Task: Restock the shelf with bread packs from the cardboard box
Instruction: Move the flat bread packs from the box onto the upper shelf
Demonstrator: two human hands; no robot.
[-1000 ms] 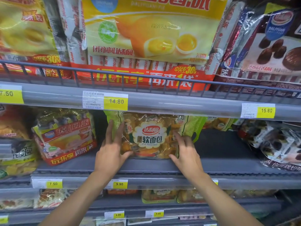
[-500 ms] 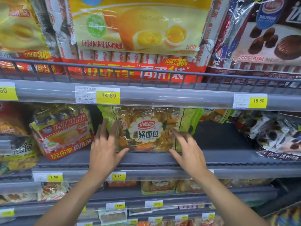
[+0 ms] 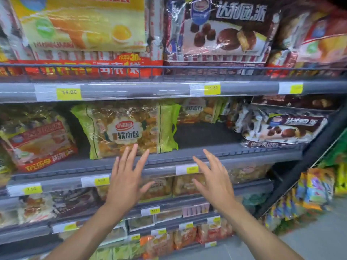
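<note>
The see-through green-edged bread pack (image 3: pixel 124 131) stands on the grey metal shelf (image 3: pixel 234 153). At six o'clock from it, the left hand (image 3: pixel 126 182) and right hand (image 3: pixel 216 182) spread their fingers wide and hold nothing.

Pies, cakes and price tags around us

At top left we see a large yellow egg-yolk pie pack (image 3: pixel 80 25), with a dark chocolate pie pack (image 3: pixel 223 32) just beside it on the right. Blurred yellow price tags (image 3: pixel 68 92) run in a row beneath them. Lower down, a red-banded cake pack (image 3: pixel 39 145) leans at far left and a second chocolate pack (image 3: pixel 281 128) lies at right. Bright snack bags (image 3: pixel 315 186) crowd the far right near the grey floor (image 3: pixel 319 241).
</note>
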